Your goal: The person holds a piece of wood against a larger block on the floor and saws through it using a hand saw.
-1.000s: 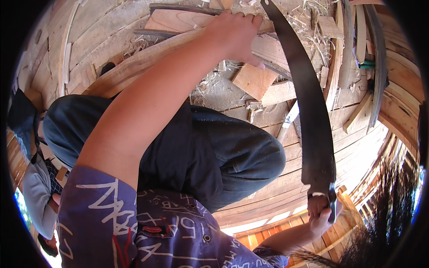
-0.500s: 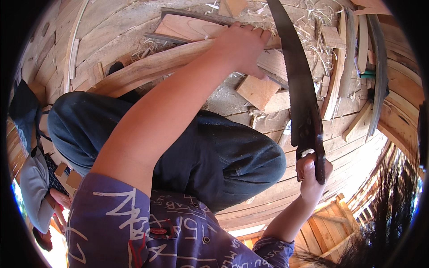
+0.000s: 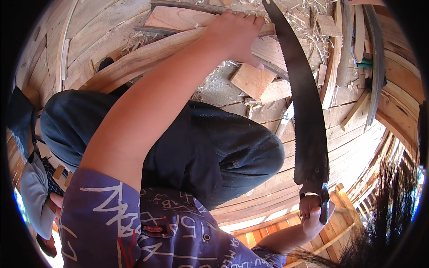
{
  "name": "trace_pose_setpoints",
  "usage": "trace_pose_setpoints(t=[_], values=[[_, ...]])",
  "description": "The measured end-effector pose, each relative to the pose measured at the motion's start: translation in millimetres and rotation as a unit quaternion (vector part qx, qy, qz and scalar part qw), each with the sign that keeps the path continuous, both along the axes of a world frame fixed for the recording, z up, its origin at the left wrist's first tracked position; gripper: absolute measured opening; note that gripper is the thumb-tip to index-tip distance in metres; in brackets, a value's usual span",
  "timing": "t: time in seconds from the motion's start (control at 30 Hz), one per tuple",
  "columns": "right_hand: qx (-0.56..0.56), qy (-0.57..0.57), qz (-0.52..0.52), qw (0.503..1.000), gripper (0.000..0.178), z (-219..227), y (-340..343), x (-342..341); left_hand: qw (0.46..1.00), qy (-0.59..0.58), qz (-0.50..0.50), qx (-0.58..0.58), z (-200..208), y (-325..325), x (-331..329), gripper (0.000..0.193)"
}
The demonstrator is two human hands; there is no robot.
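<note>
My right hand (image 3: 313, 219) is closed around the dark handle of a hand saw (image 3: 304, 98), low on the right. The long blade runs upward and away, its toothed edge facing left, beside my left hand. My left arm reaches across my lap, and my left hand (image 3: 237, 38) grips a wooden plank (image 3: 147, 58) from above. Its fingers reach over the far side, and the thumb is apart on the near side. The plank slants down to the left past my knee. Whether the teeth touch the wood is hard to tell.
Small wood blocks (image 3: 253, 81) lie just nearer than the left hand. Another board (image 3: 178, 18) rests beyond the plank. Curly shavings and offcuts litter the floor (image 3: 96, 33). Long wood strips (image 3: 346, 49) lie on the right. Another person (image 3: 38, 192) is at the left edge.
My right hand has drawn the saw down and back toward me, so the blade's tip now shows near the top. My left hand stays on the plank; the view has shifted slightly.
</note>
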State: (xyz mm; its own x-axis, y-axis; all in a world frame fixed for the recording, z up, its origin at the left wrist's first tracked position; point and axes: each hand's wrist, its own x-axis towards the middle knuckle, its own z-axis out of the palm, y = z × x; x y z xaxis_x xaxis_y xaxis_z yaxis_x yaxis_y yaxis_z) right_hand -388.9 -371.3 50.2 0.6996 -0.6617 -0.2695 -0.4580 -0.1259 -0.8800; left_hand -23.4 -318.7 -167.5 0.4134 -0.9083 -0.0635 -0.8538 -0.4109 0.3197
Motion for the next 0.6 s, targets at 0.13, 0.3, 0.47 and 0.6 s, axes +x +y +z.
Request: trace_pose_setpoints(t=[0.13,0.3,0.47,0.6], values=[[-0.008,-0.028,-0.027,0.999,0.052,-2.8,-4.4,-2.9,1.000,0.020,-0.011,0.010,8.4,-6.6,-2.9,0.091],[-0.007,-0.016,0.014,1.000,0.049,-67.2,-29.0,58.2,1.000,0.009,-0.009,0.006,3.5,-8.6,-2.4,0.091],[0.024,-0.008,0.008,1.000,0.049,-71.0,-44.8,106.3,1.000,0.012,-0.014,0.017,3.4,-4.5,-4.9,0.089],[0.051,-0.005,0.000,0.999,0.044,-42.6,-34.6,66.0,1.000,-0.009,-0.004,0.009,3.5,-8.3,2.2,0.087]])
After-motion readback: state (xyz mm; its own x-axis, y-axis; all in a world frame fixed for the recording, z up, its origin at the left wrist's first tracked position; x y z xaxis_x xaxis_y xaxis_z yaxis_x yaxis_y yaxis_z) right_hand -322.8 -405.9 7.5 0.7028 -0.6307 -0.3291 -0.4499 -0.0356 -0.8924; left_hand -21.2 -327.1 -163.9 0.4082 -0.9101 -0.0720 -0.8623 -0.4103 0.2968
